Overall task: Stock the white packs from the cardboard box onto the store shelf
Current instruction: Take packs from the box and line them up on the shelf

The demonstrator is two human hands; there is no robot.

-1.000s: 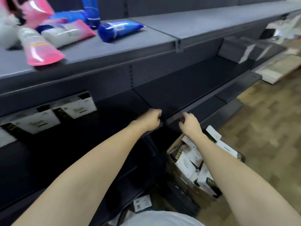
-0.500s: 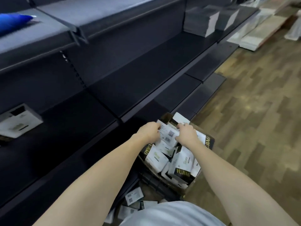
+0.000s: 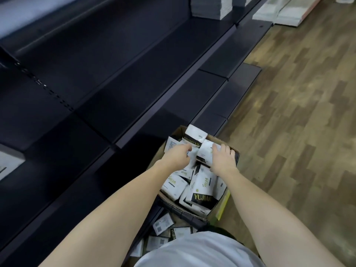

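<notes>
Cardboard box (image 3: 224, 208): open-topped, on the floor against the dark store shelf (image 3: 123, 89). White packs (image 3: 202, 187) with black-and-gold bands jumbled inside it, tilted, overlapping; apparently a few more lie beneath the shelf.

a wood-patterned floor (image 3: 289, 132) is seen right of the dark store shelf (image 3: 119, 89). a cardboard box (image 3: 223, 207) is set on the floor just beside the shelf's base. loose white packs (image 3: 162, 223) are scattered on the floor beside the box's near end. grey stacks (image 3: 210, 6) are placed on the shelf, far beyond the box.
</notes>
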